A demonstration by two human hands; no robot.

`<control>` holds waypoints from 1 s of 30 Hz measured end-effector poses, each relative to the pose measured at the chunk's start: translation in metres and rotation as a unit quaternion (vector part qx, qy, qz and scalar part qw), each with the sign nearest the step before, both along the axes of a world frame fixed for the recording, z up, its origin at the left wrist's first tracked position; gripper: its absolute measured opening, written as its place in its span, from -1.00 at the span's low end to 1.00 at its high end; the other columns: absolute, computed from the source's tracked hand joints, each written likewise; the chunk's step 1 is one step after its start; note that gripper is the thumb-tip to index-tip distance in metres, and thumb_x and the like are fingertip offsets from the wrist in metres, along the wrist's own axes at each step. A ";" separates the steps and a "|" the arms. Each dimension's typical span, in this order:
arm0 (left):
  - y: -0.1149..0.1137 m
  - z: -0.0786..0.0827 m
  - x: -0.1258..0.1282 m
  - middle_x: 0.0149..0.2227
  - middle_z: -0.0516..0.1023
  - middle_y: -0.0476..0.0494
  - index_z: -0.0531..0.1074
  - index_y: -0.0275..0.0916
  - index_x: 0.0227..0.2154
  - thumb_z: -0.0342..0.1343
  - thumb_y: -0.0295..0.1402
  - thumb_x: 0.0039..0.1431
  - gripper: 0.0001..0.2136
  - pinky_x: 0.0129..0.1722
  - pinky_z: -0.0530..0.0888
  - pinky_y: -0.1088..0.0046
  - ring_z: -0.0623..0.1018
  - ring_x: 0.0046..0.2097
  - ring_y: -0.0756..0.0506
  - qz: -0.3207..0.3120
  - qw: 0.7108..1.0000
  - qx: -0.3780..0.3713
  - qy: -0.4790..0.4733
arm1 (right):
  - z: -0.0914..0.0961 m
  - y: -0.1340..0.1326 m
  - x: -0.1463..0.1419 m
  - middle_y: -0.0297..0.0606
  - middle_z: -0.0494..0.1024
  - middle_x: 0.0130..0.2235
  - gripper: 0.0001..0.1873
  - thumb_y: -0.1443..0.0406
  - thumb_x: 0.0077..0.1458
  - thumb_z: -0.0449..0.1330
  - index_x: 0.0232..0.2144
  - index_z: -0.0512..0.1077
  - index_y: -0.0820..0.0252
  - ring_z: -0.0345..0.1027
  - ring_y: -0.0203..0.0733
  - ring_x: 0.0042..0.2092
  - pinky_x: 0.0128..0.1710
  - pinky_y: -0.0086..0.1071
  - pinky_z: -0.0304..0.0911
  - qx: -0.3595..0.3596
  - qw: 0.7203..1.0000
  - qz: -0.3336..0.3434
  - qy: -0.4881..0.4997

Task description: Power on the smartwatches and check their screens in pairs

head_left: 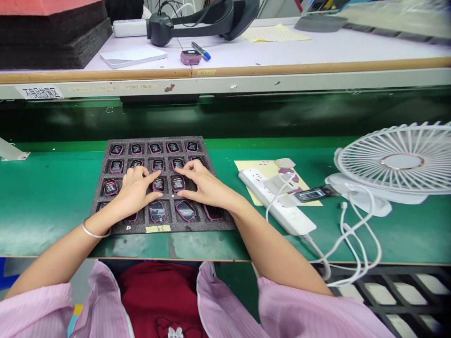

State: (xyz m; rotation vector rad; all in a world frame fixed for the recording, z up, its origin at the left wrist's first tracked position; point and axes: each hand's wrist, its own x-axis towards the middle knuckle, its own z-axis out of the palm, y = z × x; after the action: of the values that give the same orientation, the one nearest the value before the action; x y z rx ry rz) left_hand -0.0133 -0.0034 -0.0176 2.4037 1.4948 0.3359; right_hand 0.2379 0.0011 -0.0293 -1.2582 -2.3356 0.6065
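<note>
A dark grey foam tray [130, 227] lies on the green bench, its cutouts filled with purple-cased smartwatch bodies, several with white text on their screens. My left hand [136, 188] reaches in from the left, thumb and index finger pinched about the top and bottom edges of a smartwatch [159, 184] in the third row. In the neighbouring cutout to the right, another smartwatch [178, 183] is between the thumb and index finger of my right hand [204, 185]. Both watches sit in their cutouts. My hands cover parts of the watches around them.
Right of the tray, a white power strip [259, 180] lies on yellow paper [243, 165] with plugs and cables. Farther right stands a white fan [401, 162]. On the raised shelf are a headset [207, 23], a blue pen [201, 50], a purple watch [190, 57] and stacked foam [52, 42].
</note>
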 end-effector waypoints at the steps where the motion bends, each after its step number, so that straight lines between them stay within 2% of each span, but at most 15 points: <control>1: -0.005 0.003 -0.006 0.05 0.37 -0.27 0.35 -0.07 0.27 0.20 -0.16 0.21 -0.44 0.07 0.33 0.04 0.32 0.03 -0.30 -0.003 1.000 0.024 0.005 | 0.003 0.000 0.005 -0.04 0.36 0.02 -0.36 0.13 0.13 0.29 0.22 0.36 0.19 0.34 0.11 0.11 0.17 0.03 0.27 0.006 1.000 -0.010 -0.011; 3: -0.019 0.011 -0.025 0.06 0.39 -0.27 0.37 -0.05 0.24 0.15 -0.11 0.25 -0.49 0.06 0.33 0.06 0.34 0.02 -0.30 0.003 0.997 0.080 0.011 | 0.011 -0.001 0.017 -0.03 0.42 -0.03 -0.52 0.13 0.21 0.20 0.12 0.44 0.22 0.38 0.10 0.05 0.11 -0.03 0.29 0.021 0.997 -0.062 -0.049; 4: -0.027 0.015 -0.039 0.03 0.42 -0.28 0.43 -0.07 0.17 0.10 -0.11 0.28 -0.56 0.04 0.33 0.06 0.36 0.01 -0.30 0.017 0.994 0.109 0.020 | 0.015 -0.001 0.024 -0.03 0.46 -0.09 -0.62 0.14 0.26 0.14 0.01 0.51 0.23 0.41 0.09 -0.01 0.05 -0.06 0.31 0.021 0.992 -0.095 -0.083; 6: -0.043 0.020 -0.068 -0.10 0.47 -0.30 0.55 -0.16 -0.05 0.01 -0.08 0.32 -0.65 -0.01 0.35 0.07 0.41 -0.07 -0.31 0.067 0.985 0.147 0.063 | 0.019 -0.003 0.035 -0.06 0.49 -0.23 -0.67 0.13 0.29 0.09 -0.23 0.56 0.21 0.45 0.07 -0.15 -0.10 -0.11 0.32 0.005 0.974 -0.149 -0.168; 8: -0.056 0.019 -0.093 -0.28 0.48 -0.30 0.58 -0.21 -0.26 -0.03 -0.04 0.32 -0.61 -0.14 0.37 0.09 0.43 -0.22 -0.31 0.104 0.976 0.124 0.143 | 0.019 -0.004 0.041 -0.09 0.48 -0.29 -0.65 0.07 0.27 0.12 -0.33 0.55 0.19 0.44 0.03 -0.26 -0.21 -0.16 0.29 -0.016 0.959 -0.156 -0.237; 9: -0.061 0.016 -0.101 -0.31 0.47 -0.29 0.57 -0.20 -0.29 -0.01 -0.03 0.30 -0.62 -0.17 0.38 0.11 0.43 -0.24 -0.31 0.111 0.973 0.110 0.169 | 0.018 -0.004 0.041 -0.08 0.48 -0.28 -0.64 0.04 0.26 0.13 -0.32 0.55 0.18 0.43 0.01 -0.28 -0.25 -0.19 0.28 -0.020 0.955 -0.149 -0.256; 13: -0.068 0.002 -0.109 -0.22 0.50 -0.31 0.55 -0.21 -0.25 0.04 -0.01 0.23 -0.63 -0.22 0.38 0.18 0.47 -0.17 -0.33 0.129 0.972 0.071 0.186 | 0.013 -0.004 0.033 -0.06 0.50 -0.22 -0.68 0.05 0.22 0.16 -0.29 0.49 0.20 0.43 -0.04 -0.31 -0.29 -0.24 0.26 -0.010 0.958 -0.125 -0.258; 16: -0.065 0.001 -0.102 -0.28 0.53 -0.23 0.48 -0.19 -0.34 0.12 -0.02 0.14 -0.68 -0.20 0.38 0.19 0.47 -0.21 -0.28 0.135 0.986 0.046 0.091 | 0.016 -0.006 0.027 -0.16 0.52 -0.31 -0.77 0.11 0.12 0.22 -0.37 0.37 0.13 0.41 -0.07 -0.36 -0.39 -0.30 0.20 -0.016 0.963 -0.146 -0.224; 19: -0.064 0.015 -0.093 -0.40 0.52 -0.09 0.38 -0.17 -0.41 0.15 -0.06 0.13 -0.73 -0.31 0.36 0.30 0.47 -0.35 -0.16 0.132 0.989 -0.024 -0.061 | 0.024 -0.012 0.018 -0.25 0.49 -0.43 -0.85 0.22 0.11 0.16 -0.40 0.24 0.09 0.40 -0.07 -0.40 -0.45 -0.33 0.09 -0.013 0.971 -0.183 -0.152; 21: -0.060 0.029 -0.083 -0.43 0.51 -0.04 0.36 -0.17 -0.38 0.19 -0.05 0.11 -0.71 -0.40 0.36 0.36 0.46 -0.43 -0.09 0.139 0.968 -0.086 -0.189 | 0.028 -0.013 0.006 -0.27 0.49 -0.43 -0.86 0.23 0.14 0.13 -0.34 0.21 0.09 0.41 -0.11 -0.42 -0.44 -0.34 0.11 -0.043 0.986 -0.161 -0.021; 22: -0.056 0.036 -0.075 -0.41 0.52 -0.04 0.35 -0.18 -0.36 0.22 -0.05 0.08 -0.69 -0.42 0.38 0.38 0.47 -0.45 -0.07 0.138 0.949 -0.118 -0.257 | 0.029 -0.013 -0.002 -0.27 0.52 -0.39 -0.83 0.20 0.16 0.14 -0.30 0.20 0.09 0.42 -0.14 -0.43 -0.44 -0.35 0.14 -0.082 0.986 -0.129 0.067; 23: -0.051 0.042 -0.067 -0.40 0.52 -0.04 0.36 -0.18 -0.33 0.26 -0.06 0.04 -0.67 -0.43 0.40 0.40 0.47 -0.46 -0.05 0.132 0.926 -0.152 -0.320 | 0.030 -0.011 -0.012 -0.26 0.55 -0.35 -0.78 0.15 0.17 0.16 -0.26 0.21 0.09 0.42 -0.19 -0.45 -0.45 -0.36 0.16 -0.137 0.974 -0.087 0.160; 24: -0.044 0.046 -0.058 -0.38 0.53 -0.04 0.37 -0.20 -0.29 0.30 -0.08 0.01 -0.65 -0.44 0.41 0.41 0.47 -0.47 -0.03 0.124 0.902 -0.184 -0.371 | 0.030 -0.009 -0.023 -0.25 0.58 -0.29 -0.72 0.10 0.16 0.19 -0.21 0.23 0.10 0.40 -0.24 -0.47 -0.47 -0.38 0.17 -0.198 0.947 -0.046 0.248; 27: -0.018 0.051 -0.029 -0.43 0.49 -0.02 0.41 -0.24 -0.17 0.33 -0.13 -0.02 -0.59 -0.51 0.33 0.48 0.41 -0.51 0.02 0.106 0.851 -0.225 -0.462 | 0.028 0.001 -0.053 -0.25 0.61 -0.27 -0.55 0.05 0.07 0.32 -0.09 0.33 0.13 0.25 -0.38 -0.56 -0.57 -0.44 0.06 -0.344 0.837 0.004 0.426; 30: 0.005 0.043 -0.009 -0.40 0.48 -0.01 0.39 -0.27 -0.15 0.32 -0.25 -0.03 -0.61 -0.48 0.31 0.50 0.38 -0.47 0.03 0.110 0.846 -0.196 -0.483 | 0.025 0.006 -0.071 -0.28 0.61 -0.34 -0.50 0.10 0.03 0.38 -0.04 0.39 0.18 0.29 -0.38 -0.54 -0.58 -0.46 0.10 -0.429 0.746 0.007 0.509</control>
State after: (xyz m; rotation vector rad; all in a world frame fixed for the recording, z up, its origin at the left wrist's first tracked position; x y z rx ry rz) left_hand -0.0227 0.0011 0.0249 1.3515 1.1571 0.9948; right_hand 0.1674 0.0069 -0.0045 -0.7900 -1.0943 1.9205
